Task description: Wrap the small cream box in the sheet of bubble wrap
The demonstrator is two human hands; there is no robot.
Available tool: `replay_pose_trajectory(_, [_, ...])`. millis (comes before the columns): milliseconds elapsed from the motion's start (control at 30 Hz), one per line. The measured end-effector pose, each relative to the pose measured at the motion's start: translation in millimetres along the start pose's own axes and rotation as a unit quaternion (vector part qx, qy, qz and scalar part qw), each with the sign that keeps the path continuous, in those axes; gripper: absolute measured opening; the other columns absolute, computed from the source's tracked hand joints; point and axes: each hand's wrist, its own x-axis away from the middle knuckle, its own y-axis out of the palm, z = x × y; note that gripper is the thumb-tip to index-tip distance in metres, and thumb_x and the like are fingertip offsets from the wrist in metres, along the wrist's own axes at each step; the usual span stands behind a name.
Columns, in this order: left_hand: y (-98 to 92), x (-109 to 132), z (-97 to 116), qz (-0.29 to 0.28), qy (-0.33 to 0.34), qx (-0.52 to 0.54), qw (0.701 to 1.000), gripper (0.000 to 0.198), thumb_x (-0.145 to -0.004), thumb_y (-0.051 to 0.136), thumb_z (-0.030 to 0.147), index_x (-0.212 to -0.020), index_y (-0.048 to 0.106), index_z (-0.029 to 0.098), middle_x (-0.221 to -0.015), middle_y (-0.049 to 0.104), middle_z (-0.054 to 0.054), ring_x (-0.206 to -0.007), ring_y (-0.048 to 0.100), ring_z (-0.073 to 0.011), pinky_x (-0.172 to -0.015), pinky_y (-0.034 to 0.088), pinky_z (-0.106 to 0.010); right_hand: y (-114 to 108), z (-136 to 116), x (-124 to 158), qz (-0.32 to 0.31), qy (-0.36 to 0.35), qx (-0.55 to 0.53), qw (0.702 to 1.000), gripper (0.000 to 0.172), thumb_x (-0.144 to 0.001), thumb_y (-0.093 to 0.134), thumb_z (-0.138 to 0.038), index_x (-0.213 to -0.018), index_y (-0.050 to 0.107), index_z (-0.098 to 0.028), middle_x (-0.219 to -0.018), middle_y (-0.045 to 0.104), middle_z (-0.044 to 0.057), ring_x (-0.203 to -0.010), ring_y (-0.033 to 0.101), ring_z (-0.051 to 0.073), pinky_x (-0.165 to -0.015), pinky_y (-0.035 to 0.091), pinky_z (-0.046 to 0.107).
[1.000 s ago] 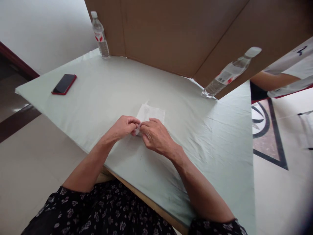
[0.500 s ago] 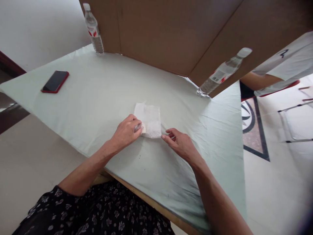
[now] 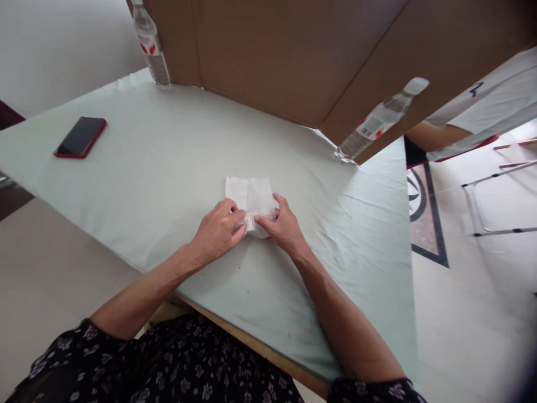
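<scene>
A folded white paper tissue [image 3: 250,197] lies on the pale green tablecloth [image 3: 168,168] near the middle of the table. My left hand [image 3: 218,230] pinches its near left corner with curled fingers. My right hand [image 3: 282,226] has its fingers closed on the near right edge of the same tissue. The two hands almost touch over the tissue's near edge, which they partly hide.
A red-cased phone [image 3: 80,137] lies at the far left. Two clear water bottles [image 3: 150,45] [image 3: 380,122] stand against a tall cardboard screen [image 3: 293,50] at the back. Another person's arm and white sleeve [image 3: 470,117] show at the right. Tiled floor lies beyond the table's right edge.
One second ago both hands met at the tissue; half a second ago my right hand slid off to the right; now it is back on the tissue's near edge beside my left hand.
</scene>
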Motion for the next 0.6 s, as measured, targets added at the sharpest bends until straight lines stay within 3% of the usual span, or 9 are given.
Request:
replay_pose_trajectory(100, [-0.4,-1,1,-0.009,-0.008,-0.007,1.000,0.015,-0.090,0.055,0.023,-0.093,0.069,0.018,-0.097,0.059,-0.008,-0.086,0.057,-0.0181,-0.069,0.047,-0.026,4,-3,1,0.011,-0.019,-0.001,1.000,0.083,-0.077,0.062,-0.036,-0.151,0.034,-0.008,-0.069,0.061,-0.002,-0.066,0.059,0.021,-0.069,0.051,0.036])
replay_pose_trajectory(267, [-5.6,-7,4,-0.062,-0.036,-0.008,0.997,0.016,-0.089,0.057,0.024,-0.096,0.070,0.018,-0.093,0.060,-0.007,-0.081,0.058,-0.0177,-0.068,0.046,-0.027,5,-10,4,0.055,-0.057,-0.001,0.997,0.077,-0.078,0.060,-0.031,-0.148,0.038,-0.012,-0.062,0.052,-0.007,-0.062,0.054,0.018,-0.068,0.048,0.033])
replay_pose_trajectory(600, [-10.1,-14,7,-0.135,-0.067,0.022,0.988,0.017,-0.092,0.054,0.022,-0.098,0.069,0.015,-0.091,0.062,-0.009,-0.078,0.061,-0.0197,-0.067,0.046,-0.029,21,-25,7,0.051,-0.050,-0.126,0.989,0.074,-0.084,0.060,-0.039,-0.148,0.039,-0.010,-0.076,0.065,-0.001,-0.070,0.063,0.017,-0.068,0.053,0.033])
